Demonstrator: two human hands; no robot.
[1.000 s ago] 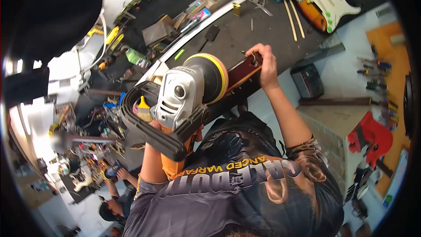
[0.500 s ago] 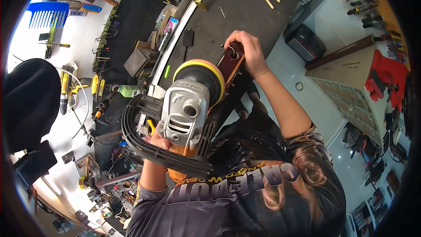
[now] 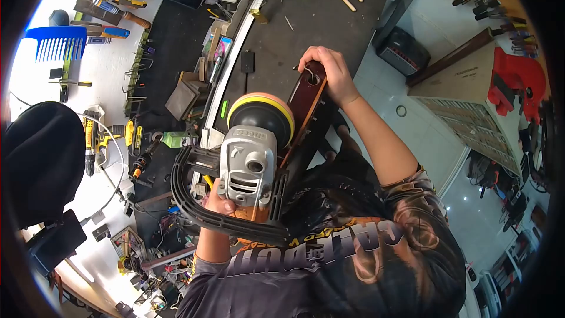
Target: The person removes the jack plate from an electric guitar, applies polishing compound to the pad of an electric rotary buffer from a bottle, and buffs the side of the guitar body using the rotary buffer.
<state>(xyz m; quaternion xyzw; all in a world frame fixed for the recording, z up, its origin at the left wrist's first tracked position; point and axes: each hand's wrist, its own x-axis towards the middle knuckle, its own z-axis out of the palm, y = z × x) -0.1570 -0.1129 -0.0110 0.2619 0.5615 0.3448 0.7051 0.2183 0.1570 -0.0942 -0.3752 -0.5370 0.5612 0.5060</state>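
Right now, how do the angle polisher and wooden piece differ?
The angle polisher is silver, orange and black; the wooden piece is mainly dark red.
The polisher has a round pad; the wooden piece, a hole.
The left hand holds the polisher; the right hand, the wooden piece.
Both are handheld.

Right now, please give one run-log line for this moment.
left hand: holds power tool; right hand: holds end of dark-red piece; round pad: contact unclear

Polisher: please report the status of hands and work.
Left hand grips polisher. Right hand holds far end of dark red workpiece. Disc close to workpiece, contact unclear. Polisher hides part of workpiece.
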